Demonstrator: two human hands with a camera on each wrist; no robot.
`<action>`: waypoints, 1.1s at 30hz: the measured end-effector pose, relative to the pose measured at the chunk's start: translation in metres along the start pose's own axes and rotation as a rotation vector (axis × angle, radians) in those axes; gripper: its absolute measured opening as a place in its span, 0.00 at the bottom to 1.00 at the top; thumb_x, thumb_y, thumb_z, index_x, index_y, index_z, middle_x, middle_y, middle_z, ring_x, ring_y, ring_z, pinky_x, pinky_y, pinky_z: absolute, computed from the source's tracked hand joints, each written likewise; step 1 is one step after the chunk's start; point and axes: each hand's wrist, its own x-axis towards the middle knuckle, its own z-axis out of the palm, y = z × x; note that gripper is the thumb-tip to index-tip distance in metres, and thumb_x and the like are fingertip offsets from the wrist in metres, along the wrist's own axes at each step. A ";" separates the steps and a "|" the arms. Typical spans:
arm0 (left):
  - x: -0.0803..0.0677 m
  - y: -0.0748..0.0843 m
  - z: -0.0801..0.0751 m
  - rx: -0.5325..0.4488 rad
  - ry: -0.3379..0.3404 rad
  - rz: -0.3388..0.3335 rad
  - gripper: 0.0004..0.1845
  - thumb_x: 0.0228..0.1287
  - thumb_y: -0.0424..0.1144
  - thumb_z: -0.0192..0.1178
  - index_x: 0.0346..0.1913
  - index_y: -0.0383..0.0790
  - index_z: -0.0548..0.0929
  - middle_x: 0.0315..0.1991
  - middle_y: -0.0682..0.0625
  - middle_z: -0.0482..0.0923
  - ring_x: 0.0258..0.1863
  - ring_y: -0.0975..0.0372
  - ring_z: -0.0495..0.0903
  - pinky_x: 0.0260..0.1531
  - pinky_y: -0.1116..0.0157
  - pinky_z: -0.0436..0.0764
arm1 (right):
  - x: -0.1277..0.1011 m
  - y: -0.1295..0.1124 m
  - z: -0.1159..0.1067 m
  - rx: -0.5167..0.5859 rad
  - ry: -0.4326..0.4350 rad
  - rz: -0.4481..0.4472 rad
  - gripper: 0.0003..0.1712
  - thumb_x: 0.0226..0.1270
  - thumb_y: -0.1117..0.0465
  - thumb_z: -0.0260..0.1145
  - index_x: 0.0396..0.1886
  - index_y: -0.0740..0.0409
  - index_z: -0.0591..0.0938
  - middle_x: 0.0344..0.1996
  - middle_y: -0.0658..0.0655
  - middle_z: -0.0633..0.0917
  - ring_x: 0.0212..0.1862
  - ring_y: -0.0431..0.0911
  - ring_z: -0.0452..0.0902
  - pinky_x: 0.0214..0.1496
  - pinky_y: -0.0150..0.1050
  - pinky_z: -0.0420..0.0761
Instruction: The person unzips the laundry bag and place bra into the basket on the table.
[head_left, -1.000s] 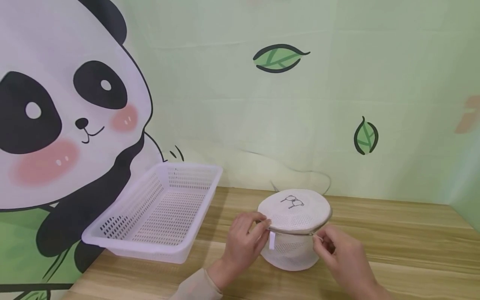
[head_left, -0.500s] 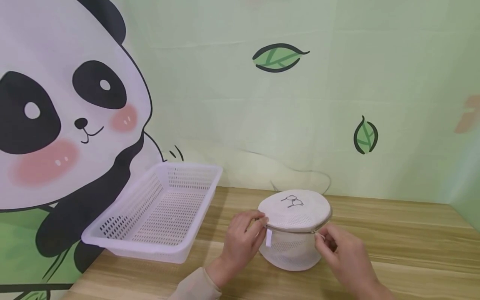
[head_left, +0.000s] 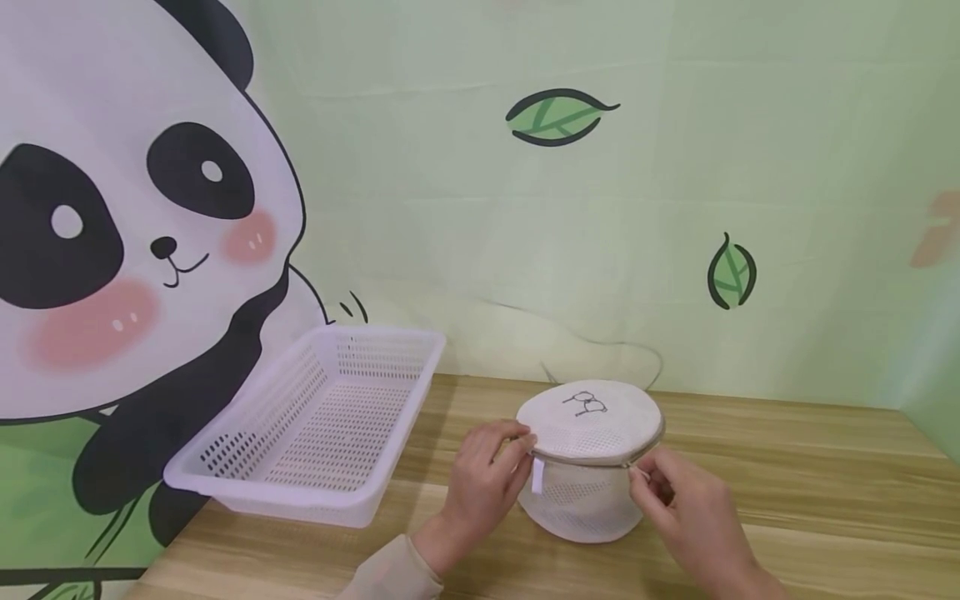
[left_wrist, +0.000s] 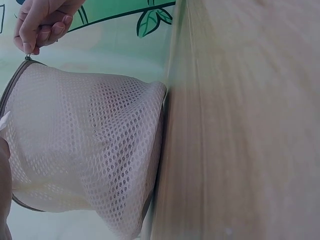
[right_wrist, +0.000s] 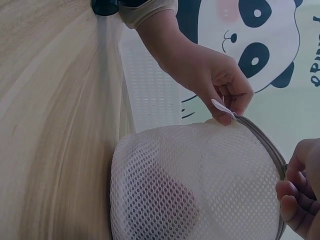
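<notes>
A white mesh laundry bag (head_left: 581,500), round with a flat lid bearing a small line drawing, stands upright on the wooden table. A grey-brown zipper (right_wrist: 260,135) runs around the rim of its lid. At the left front of that rim, beside a small white tag (head_left: 537,477), my left hand (head_left: 487,471) pinches the edge between thumb and fingers. My right hand (head_left: 686,504) pinches the zipper pull (left_wrist: 28,57) at the right front; the left wrist view shows it between thumb and fingertip. Through the mesh, a dim pinkish-dark patch (right_wrist: 175,200) shows in the right wrist view.
To the left on the table (head_left: 840,500) sits a white slotted plastic basket (head_left: 360,433), with nothing visible in it. Behind rises a pale green backdrop (head_left: 420,167) printed with a panda and leaves. A dark object (right_wrist: 104,6) shows at the right wrist view's top edge.
My left hand and the white tag have shifted slightly left, while my right hand, pinching the zipper pull, has moved a little to the right. Over the last half second almost nothing differs.
</notes>
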 end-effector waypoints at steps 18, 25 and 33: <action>-0.002 -0.005 0.001 -0.008 -0.053 -0.041 0.16 0.45 0.30 0.71 0.41 0.40 0.83 0.43 0.46 0.82 0.41 0.57 0.83 0.43 0.65 0.83 | -0.002 0.001 0.001 0.008 -0.003 0.018 0.15 0.46 0.73 0.69 0.21 0.49 0.75 0.17 0.38 0.72 0.23 0.25 0.63 0.22 0.18 0.66; -0.002 -0.007 0.001 -0.019 -0.125 -0.035 0.23 0.40 0.31 0.72 0.45 0.40 0.81 0.47 0.45 0.80 0.46 0.56 0.82 0.49 0.63 0.82 | -0.002 0.000 0.002 0.011 -0.005 0.029 0.15 0.45 0.73 0.69 0.21 0.49 0.75 0.16 0.38 0.72 0.23 0.25 0.64 0.22 0.19 0.66; 0.000 -0.008 -0.001 -0.063 -0.157 -0.003 0.28 0.44 0.44 0.70 0.52 0.40 0.77 0.48 0.45 0.78 0.47 0.56 0.80 0.49 0.62 0.81 | -0.002 0.000 0.002 0.010 -0.003 0.022 0.15 0.45 0.73 0.69 0.20 0.49 0.75 0.16 0.38 0.72 0.23 0.25 0.63 0.22 0.18 0.66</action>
